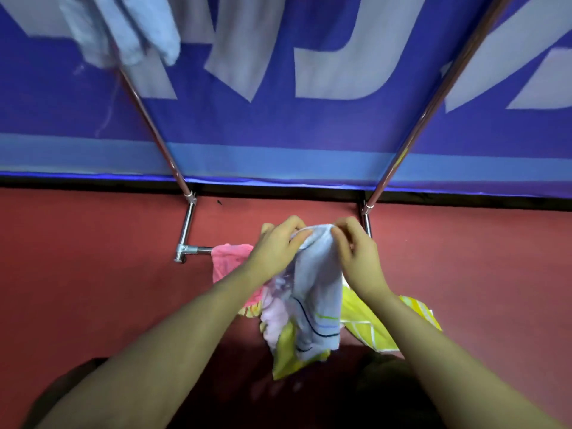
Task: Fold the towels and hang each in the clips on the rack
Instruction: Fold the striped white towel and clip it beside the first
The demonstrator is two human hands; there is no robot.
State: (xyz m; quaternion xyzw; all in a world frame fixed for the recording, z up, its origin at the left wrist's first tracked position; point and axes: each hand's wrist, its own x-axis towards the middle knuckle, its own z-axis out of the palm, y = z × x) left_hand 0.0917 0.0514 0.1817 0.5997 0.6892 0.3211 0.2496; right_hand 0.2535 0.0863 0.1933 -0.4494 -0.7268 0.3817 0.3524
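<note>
Both hands, left (276, 243) and right (356, 249), pinch the towel's (318, 289) top edge; I'd match corners squarely before lifting it to the rack (151, 125).

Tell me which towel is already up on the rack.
The pale blue towel at upper left, draped over the rack's pole. The striped one is in both hands; the pink and yellow-green ones lie on the floor.

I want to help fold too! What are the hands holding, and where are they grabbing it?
Both hands, left and right, pinch the pale blue striped towel along its top edge; the rest hangs down.
</note>
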